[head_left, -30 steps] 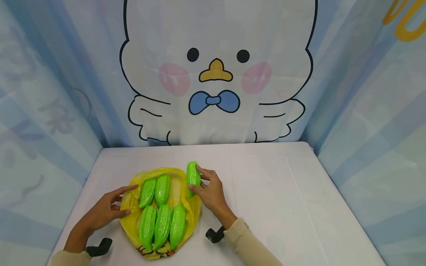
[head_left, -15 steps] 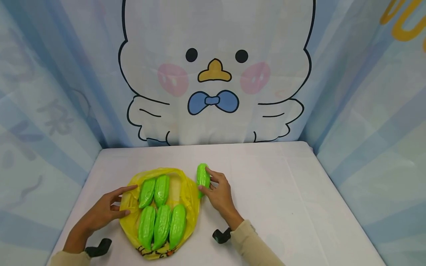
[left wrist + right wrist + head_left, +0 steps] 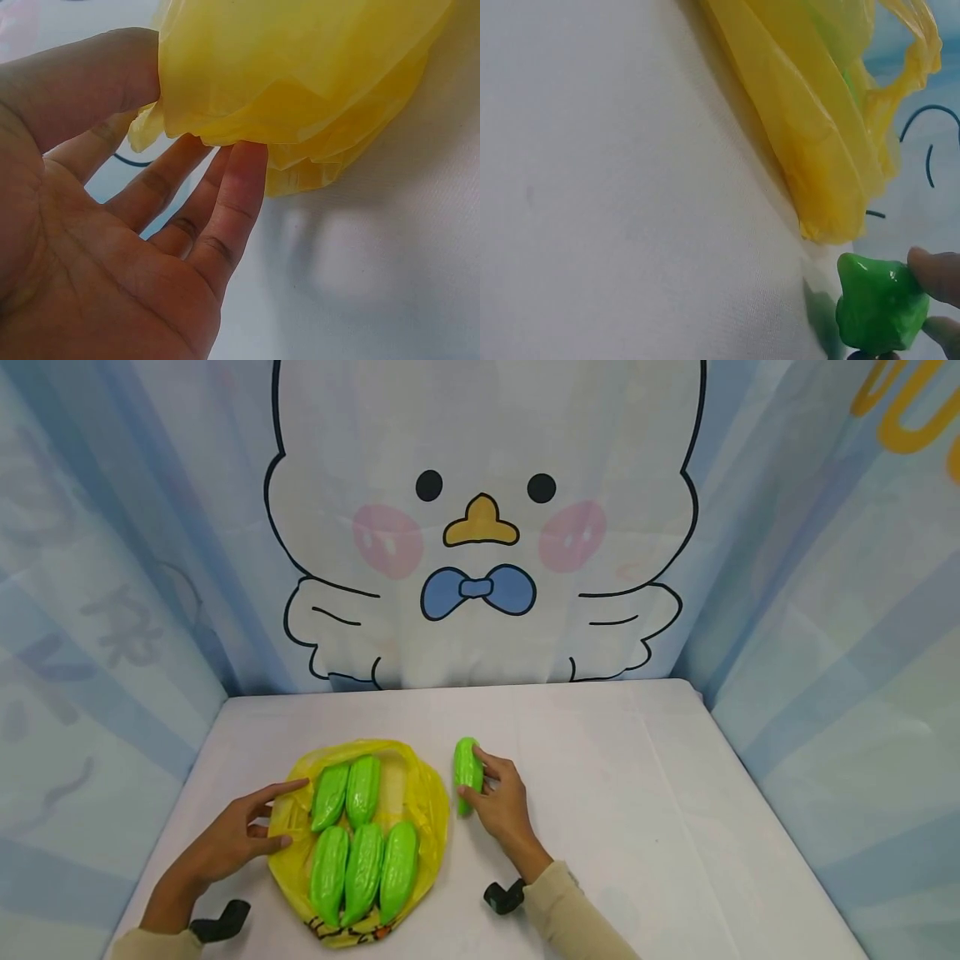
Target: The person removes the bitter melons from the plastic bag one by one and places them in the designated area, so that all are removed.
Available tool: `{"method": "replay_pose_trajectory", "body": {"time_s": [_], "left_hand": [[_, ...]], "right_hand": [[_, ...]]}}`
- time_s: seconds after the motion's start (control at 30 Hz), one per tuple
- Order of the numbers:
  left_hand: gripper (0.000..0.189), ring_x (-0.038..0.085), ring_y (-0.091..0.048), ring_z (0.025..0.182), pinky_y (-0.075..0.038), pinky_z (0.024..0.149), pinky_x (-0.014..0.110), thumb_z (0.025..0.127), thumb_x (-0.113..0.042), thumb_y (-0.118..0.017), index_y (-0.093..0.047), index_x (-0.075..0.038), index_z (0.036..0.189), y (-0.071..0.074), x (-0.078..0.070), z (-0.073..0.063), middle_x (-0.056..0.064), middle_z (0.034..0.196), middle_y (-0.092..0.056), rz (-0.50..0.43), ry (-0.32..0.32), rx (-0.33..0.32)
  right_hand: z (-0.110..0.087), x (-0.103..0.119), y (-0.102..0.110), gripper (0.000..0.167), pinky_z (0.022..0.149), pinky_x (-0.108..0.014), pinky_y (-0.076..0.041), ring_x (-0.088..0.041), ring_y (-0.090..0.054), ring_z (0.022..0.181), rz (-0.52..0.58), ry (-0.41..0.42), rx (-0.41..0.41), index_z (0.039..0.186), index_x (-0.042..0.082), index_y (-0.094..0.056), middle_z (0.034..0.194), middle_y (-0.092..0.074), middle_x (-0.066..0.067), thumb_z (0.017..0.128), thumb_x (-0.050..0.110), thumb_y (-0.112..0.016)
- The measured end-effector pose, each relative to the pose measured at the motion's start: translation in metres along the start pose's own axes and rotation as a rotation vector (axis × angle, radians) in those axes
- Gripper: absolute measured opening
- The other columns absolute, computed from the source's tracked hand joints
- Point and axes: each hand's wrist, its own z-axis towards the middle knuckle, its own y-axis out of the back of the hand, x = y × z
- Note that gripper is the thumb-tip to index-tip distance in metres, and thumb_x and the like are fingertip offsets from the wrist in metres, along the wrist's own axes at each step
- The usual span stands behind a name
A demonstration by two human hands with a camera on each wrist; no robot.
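A bright green bitter melon (image 3: 467, 772), glossy and ridged, is held upright between the thumb and fingers of my right hand (image 3: 501, 797). It sits just right of a yellow plastic bag (image 3: 431, 793); its blunt end faces the right wrist camera (image 3: 881, 300). The bag lies with its mouth wide and rolled down, and several more such bitter melons (image 3: 362, 872) rest inside in two rows. My left hand (image 3: 238, 835) holds the bag's left rim with thumb and fingertips. In the left wrist view the yellow plastic (image 3: 300, 75) covers the tip of the thumb.
A white cloth-covered table (image 3: 637, 818) extends to the right of the bag. Behind it hangs a curtain (image 3: 480, 652) printed with a cartoon bird, with blue-and-white curtains (image 3: 840, 652) at both sides. Black wrist-camera mounts (image 3: 504, 897) stick out by both wrists.
My right hand has carried the bitter melon from over the bag's right edge, rightward and slightly nearer, to beside the bag. The left hand stays at the bag's rim.
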Motion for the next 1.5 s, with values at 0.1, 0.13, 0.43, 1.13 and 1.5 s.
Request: {"method": "replay_pose_trajectory", "body": {"time_s": [0.1, 0.13, 0.43, 1.13, 1.5], "left_hand": [[0.078, 0.023, -0.063, 0.111, -0.060, 0.083, 0.026, 0.097, -0.019, -0.077, -0.039, -0.003, 0.163, 0.000, 0.000, 0.000, 0.035, 0.160, -0.040, 0.019, 0.003, -0.009], [0.078, 0.025, -0.063, 0.112, -0.060, 0.083, 0.025, 0.097, -0.019, -0.078, -0.039, -0.004, 0.163, -0.001, 0.000, 0.000, 0.034, 0.161, -0.040, 0.024, 0.005, -0.013], [0.077, 0.020, -0.063, 0.111, -0.060, 0.083, 0.026, 0.097, -0.018, -0.076, -0.039, -0.003, 0.163, -0.001, 0.000, 0.000, 0.035, 0.161, -0.039, 0.005, -0.007, -0.011], [0.077, 0.020, -0.063, 0.111, -0.060, 0.083, 0.025, 0.097, -0.019, -0.077, -0.039, -0.003, 0.163, -0.001, 0.000, 0.000, 0.034, 0.161, -0.039, 0.017, -0.006, -0.017], [0.076, 0.013, -0.064, 0.109, -0.061, 0.082, 0.025, 0.098, -0.017, -0.076, -0.039, -0.003, 0.162, -0.001, -0.001, -0.001, 0.035, 0.161, -0.040, 0.008, -0.019, -0.020]], "right_hand": [[0.000, -0.002, 0.000, 0.070, 0.111, -0.038, -0.053, -0.027, -0.058, 0.133, -0.011, -0.012, -0.007, 0.152, 0.024, -0.060, 0.147, -0.054, -0.010, 0.089, 0.005, -0.085], [0.000, -0.002, 0.000, 0.070, 0.111, -0.039, -0.053, -0.027, -0.058, 0.133, -0.014, -0.011, -0.008, 0.152, 0.024, -0.060, 0.147, -0.054, -0.010, 0.089, 0.005, -0.085], [0.000, -0.004, 0.001, 0.071, 0.112, -0.039, -0.052, -0.029, -0.059, 0.135, -0.016, -0.024, -0.001, 0.153, 0.023, -0.059, 0.147, -0.053, -0.012, 0.089, 0.003, -0.084], [-0.001, -0.003, 0.007, 0.073, 0.114, -0.039, -0.050, -0.031, -0.056, 0.139, -0.035, 0.020, -0.051, 0.151, 0.023, -0.060, 0.148, -0.053, -0.012, 0.086, 0.002, -0.086], [0.000, 0.010, 0.007, 0.075, 0.122, -0.043, -0.041, -0.029, -0.050, 0.145, -0.049, 0.116, -0.046, 0.153, 0.024, -0.058, 0.150, -0.052, -0.010, 0.086, 0.005, -0.087]]}}
